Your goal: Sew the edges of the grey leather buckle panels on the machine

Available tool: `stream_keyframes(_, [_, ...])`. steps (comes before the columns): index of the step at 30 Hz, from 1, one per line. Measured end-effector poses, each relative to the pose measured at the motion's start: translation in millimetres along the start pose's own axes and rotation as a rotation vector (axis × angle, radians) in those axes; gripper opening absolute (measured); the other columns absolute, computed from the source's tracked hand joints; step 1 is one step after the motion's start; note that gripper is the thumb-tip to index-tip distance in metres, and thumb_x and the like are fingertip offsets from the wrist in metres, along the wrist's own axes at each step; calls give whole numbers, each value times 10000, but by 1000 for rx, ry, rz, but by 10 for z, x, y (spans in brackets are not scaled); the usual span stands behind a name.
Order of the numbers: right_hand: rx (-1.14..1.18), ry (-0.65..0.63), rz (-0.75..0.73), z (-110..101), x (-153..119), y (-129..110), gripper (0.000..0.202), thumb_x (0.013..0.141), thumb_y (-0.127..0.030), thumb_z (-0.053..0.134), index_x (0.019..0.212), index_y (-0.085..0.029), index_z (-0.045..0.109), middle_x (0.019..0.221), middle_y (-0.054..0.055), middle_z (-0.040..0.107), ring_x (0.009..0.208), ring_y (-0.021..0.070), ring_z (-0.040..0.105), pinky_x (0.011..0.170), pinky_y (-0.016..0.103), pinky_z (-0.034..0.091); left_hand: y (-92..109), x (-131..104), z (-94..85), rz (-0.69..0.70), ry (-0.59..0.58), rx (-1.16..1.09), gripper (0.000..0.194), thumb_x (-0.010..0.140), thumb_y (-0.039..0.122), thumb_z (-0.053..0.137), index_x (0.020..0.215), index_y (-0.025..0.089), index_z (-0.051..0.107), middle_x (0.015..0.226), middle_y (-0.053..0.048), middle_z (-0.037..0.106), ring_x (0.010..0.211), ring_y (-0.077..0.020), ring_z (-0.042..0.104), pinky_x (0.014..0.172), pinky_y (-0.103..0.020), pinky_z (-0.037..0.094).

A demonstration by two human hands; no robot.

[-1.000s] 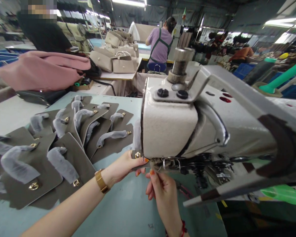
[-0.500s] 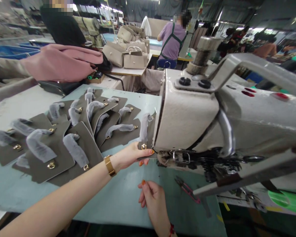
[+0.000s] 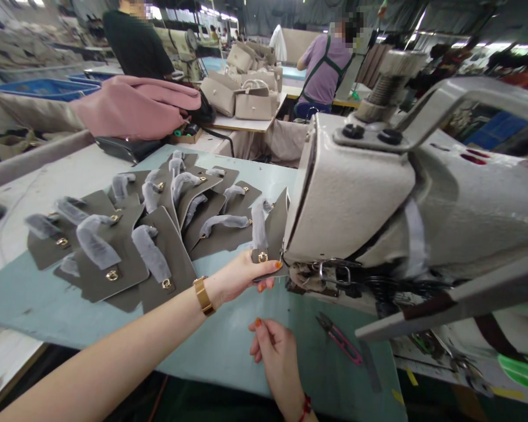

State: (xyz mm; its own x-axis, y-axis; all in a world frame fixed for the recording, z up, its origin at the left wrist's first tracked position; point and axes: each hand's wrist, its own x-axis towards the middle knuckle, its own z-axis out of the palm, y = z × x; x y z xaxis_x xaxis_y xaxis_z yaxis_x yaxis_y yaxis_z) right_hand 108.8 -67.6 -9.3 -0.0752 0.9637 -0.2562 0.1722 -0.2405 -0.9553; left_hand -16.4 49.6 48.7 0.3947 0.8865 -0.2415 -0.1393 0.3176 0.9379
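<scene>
My left hand (image 3: 249, 271) grips the near edge of a grey-brown bag flap (image 3: 276, 225), thumb on top and fingers beneath. A handle wrapped in clear plastic (image 3: 259, 227) is fixed to this flap with gold metal fittings. The flap's right side disappears behind the head of the sewing machine (image 3: 352, 193), so the needle area is hidden. Lower down, my right hand (image 3: 276, 351) hovers over or rests on the blue-green table surface (image 3: 229, 346); its fingers are curled in and nothing shows in them. Pink-handled thread snips (image 3: 339, 339) lie to its right.
Several similar flaps with wrapped handles (image 3: 114, 252) are spread in an overlapping pile at left. Behind them are a pink bundle (image 3: 136, 108) and finished beige bags (image 3: 253, 102). A grey lever (image 3: 405, 313) juts out at right. Two people work further back.
The view has shifted slightly, so the flap pile and machine appear further right. My left hand keeps its grip on the flap, and my right hand stays curled near the same spot.
</scene>
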Motion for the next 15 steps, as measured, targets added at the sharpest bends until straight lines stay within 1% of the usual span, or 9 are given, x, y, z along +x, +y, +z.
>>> stream_keyframes(4, [-21, -10, -4, -8, -6, -1, 398, 921, -405, 474, 773, -111, 698, 490, -8, 574, 431, 106, 518, 475, 181, 408, -19, -99, 120, -17, 96, -73, 302, 703, 388, 744, 606, 116, 655, 555, -37, 635, 447, -89, 489, 452, -210, 396])
stream_keyframes(7, [-25, -12, -15, -12, -8, -11, 390, 917, -397, 469, 778, -116, 701, 488, -3, 583, 432, 112, 532, 476, 186, 412, -43, -187, 265, -3, 171, -117, 357, 713, 429, 718, 539, 135, 615, 526, -26, 619, 431, -85, 478, 441, -208, 372])
stream_keyframes(9, [-27, -6, -9, -12, -9, -21, 380, 909, -389, 467, 733, -130, 683, 481, -3, 577, 430, 116, 533, 472, 190, 407, -86, -239, 377, 11, 241, -147, 368, 721, 444, 703, 530, 143, 611, 486, -17, 593, 420, -86, 468, 433, -209, 356])
stream_keyframes(11, [-38, 6, 0, -10, -9, -25, 392, 898, -372, 457, 618, -152, 621, 466, -4, 552, 429, 121, 524, 470, 198, 399, -157, -276, 488, 17, 337, -194, 365, 725, 444, 700, 537, 144, 611, 463, -8, 574, 408, -84, 453, 430, -210, 347])
stream_keyframes(13, [-27, 20, -1, -6, -8, -18, 402, 889, -354, 448, 539, -177, 536, 460, -7, 522, 432, 125, 510, 468, 207, 387, -244, -295, 587, 25, 424, -231, 347, 738, 434, 693, 567, 142, 617, 487, -1, 582, 418, -81, 456, 446, -206, 361])
stream_keyframes(15, [14, 27, -14, -5, -6, -2, 382, 881, -343, 453, 532, -193, 494, 466, -17, 497, 434, 127, 490, 460, 213, 370, -327, -299, 666, 39, 493, -252, 325, 758, 420, 682, 604, 139, 625, 527, 1, 597, 448, -82, 477, 474, -199, 380])
